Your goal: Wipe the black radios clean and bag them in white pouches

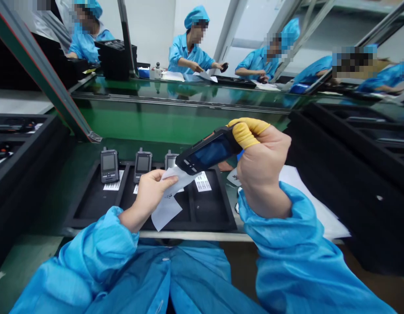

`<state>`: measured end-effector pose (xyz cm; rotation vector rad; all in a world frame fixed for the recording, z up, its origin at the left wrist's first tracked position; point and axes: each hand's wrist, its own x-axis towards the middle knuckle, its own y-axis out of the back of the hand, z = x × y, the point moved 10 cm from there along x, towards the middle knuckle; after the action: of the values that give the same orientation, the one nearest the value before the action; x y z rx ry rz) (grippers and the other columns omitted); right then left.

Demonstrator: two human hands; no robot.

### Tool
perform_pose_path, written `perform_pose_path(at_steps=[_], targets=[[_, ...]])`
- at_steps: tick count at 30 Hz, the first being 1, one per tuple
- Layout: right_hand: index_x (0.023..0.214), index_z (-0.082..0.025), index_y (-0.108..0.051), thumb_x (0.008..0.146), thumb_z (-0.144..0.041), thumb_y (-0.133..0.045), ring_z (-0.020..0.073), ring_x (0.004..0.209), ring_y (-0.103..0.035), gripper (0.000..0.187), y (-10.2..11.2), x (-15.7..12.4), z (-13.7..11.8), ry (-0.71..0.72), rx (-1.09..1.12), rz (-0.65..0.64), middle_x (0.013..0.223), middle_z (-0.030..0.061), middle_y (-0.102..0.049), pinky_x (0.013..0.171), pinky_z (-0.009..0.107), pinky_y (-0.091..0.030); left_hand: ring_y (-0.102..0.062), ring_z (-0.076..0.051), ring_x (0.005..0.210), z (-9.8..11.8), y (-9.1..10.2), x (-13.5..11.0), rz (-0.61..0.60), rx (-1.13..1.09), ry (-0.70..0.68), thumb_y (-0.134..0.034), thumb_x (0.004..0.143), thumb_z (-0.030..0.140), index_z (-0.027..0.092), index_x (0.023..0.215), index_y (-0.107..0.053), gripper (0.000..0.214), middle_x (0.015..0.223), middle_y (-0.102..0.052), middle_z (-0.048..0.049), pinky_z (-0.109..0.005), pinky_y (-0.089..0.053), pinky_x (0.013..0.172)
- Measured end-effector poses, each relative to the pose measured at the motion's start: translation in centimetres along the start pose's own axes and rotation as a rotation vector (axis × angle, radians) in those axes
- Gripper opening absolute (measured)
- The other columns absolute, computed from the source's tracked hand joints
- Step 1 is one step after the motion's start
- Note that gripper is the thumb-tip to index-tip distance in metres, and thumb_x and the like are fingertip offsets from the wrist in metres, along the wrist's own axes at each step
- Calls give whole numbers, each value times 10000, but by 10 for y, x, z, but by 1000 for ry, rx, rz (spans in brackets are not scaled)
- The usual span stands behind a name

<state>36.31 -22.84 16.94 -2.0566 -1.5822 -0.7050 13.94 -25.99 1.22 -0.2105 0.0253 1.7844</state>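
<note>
The black divided tray (210, 216) is the landmark: above its right half, a handheld radio (210, 152) hangs tilted, screen up and keypad end lower. The right hand (265, 163), wearing yellow finger covers (246, 135), is clamped on the radio's upper end; the left hand (151, 192) pinches a creased white paper sheet (166, 213) over the tray's middle, up against the keypad end, though whether paper and casing touch I cannot tell. The hands are apart from each other. The step looks like working the sheet on the casing; to do it well, keep the right grip firm and off the screen, turn the radio rather than the wrist, and use a flat fold so that no corner drags. Keep the sheet's loose end clear of the three radios (109, 165) along the tray's far side and the printed label (202, 182) in its right compartment.
</note>
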Motion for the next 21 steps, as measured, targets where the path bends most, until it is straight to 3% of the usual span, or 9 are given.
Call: perform_pose_path(at_steps=[7,14,21], targets=[[776,-252,-697,778,-391,-694,133,769,-651,140,-3,-2,-10,49,-6,37,788,-26,-686,786,319,-542,-509,-115,515,0,-11,-1,-23,-12,33,-814,458,389,162,587,-670,298,554,-622,6,-226,-358,480],[786,-249,-702,761,-394,-709,142,749,-650,148,-1,-7,2,-36,-2,-3,781,-22,-687,763,331,-547,-488,-112,472,-2,-9,-4,-60,-44,76,-802,454,444,158,569,-650,344,521,-602,6,-226,-330,444],[791,-246,-709,783,-349,-697,147,759,-650,104,6,-6,-1,4,-19,-33,785,-19,-684,754,329,-527,-463,-100,456,-14,-11,0,-100,-60,84,-800,480,502,145,558,-638,400,495,-570,2,-226,-324,449]])
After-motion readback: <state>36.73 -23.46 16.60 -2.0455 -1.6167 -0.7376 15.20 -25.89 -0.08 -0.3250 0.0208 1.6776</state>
